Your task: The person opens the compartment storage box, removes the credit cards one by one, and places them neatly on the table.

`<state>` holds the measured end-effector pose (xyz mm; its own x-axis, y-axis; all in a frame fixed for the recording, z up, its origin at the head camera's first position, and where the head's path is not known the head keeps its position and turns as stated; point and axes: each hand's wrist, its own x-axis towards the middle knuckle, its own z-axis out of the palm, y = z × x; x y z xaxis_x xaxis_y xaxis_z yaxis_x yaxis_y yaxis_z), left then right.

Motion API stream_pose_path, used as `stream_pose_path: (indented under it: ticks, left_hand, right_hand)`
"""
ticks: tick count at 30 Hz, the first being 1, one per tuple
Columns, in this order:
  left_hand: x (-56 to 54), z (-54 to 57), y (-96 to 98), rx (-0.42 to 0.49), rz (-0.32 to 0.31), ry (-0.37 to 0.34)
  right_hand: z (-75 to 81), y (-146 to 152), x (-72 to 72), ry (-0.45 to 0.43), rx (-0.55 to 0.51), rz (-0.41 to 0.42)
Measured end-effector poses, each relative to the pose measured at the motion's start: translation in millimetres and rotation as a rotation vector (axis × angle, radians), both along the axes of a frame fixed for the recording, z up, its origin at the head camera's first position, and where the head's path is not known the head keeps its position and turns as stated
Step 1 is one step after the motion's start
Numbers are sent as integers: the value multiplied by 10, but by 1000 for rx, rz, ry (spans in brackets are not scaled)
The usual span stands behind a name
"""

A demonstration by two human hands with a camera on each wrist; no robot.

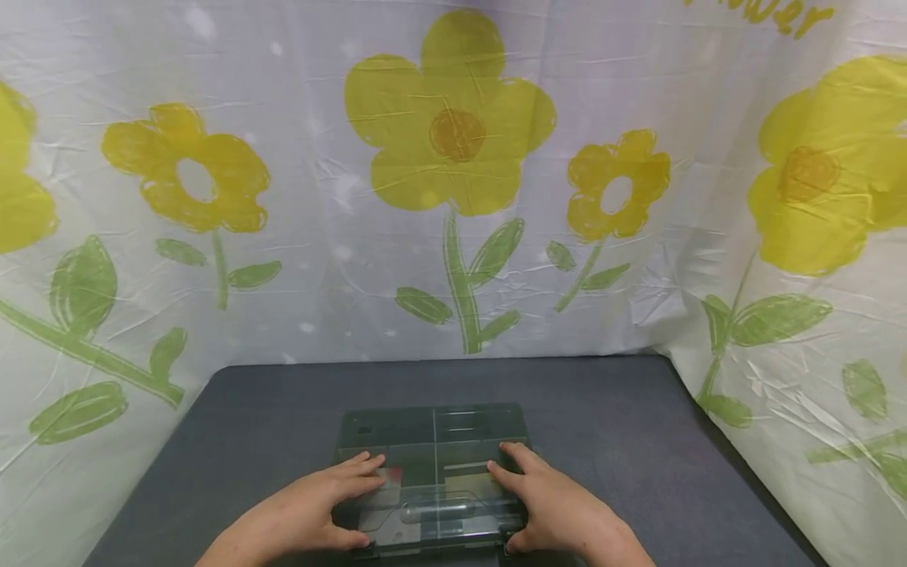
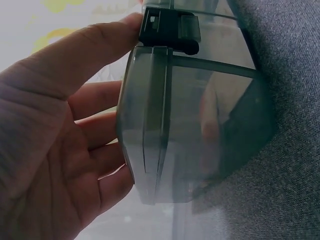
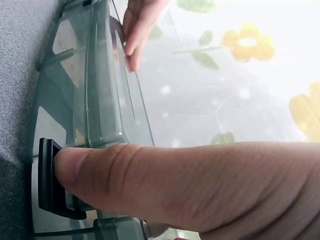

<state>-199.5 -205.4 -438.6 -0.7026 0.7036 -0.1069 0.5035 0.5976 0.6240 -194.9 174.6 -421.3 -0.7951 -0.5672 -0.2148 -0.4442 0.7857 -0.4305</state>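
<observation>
A see-through grey-green plastic storage box (image 1: 411,429) with inner dividers lies on the table, its lid down. Pale flat pieces show dimly through it. My left hand (image 1: 312,504) holds the box's near left part, fingertips on the lid and thumb at the front edge. In the left wrist view that thumb touches the edge of a black latch (image 2: 167,30). On the other side, my right hand (image 1: 560,504) has its fingertips on the lid. Its thumb presses another black latch (image 3: 47,175), which stands out from the box front in the right wrist view.
A dark grey cloth-like surface covers the table (image 1: 602,417) around the box. Behind and beside it hangs a white sheet (image 1: 305,315) printed with yellow flowers and green leaves.
</observation>
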Motion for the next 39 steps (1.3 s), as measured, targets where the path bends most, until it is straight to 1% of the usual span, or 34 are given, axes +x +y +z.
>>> stream_pose_path:
  ticks: [3,6,10,11,15,19,22,26,29,33,37,39]
  left_hand:
    - [19,-8,1,-6,8,1]
    - [67,-24,25,-27,6,23]
    - [129,-24,63,-41,8,67]
    - [135,-20,70,-38,15,68]
    - [136,-8,96,-44,35,72]
    - [120,-26,130,-64,47,68]
    - [115,-59,174,-106,55,96]
    - [122,-98,262,-200,75,152]
    - [142,-103,315,-259,90,177]
    - [182,-94,347,-293,96,203]
    - [210,-102,360,-305,81,250]
    - [221,-110,361,-310,74,273]
  right_hand:
    - [5,-12,1,-1,2,-6]
    - [13,-21,0,9,6,-8]
    - [21,-36,4,55,16,0]
    - [22,-40,6,73,23,3]
    - [26,-54,8,129,49,6]
    - [28,-55,7,140,61,0]
    - [21,-53,14,147,66,-1]
    - [5,-60,22,137,64,-16]
    - [-20,-84,36,135,63,-25]
    - [-82,-132,59,213,115,6]
    - [-138,-179,81,295,180,28]
    - [-160,-199,95,315,186,25]
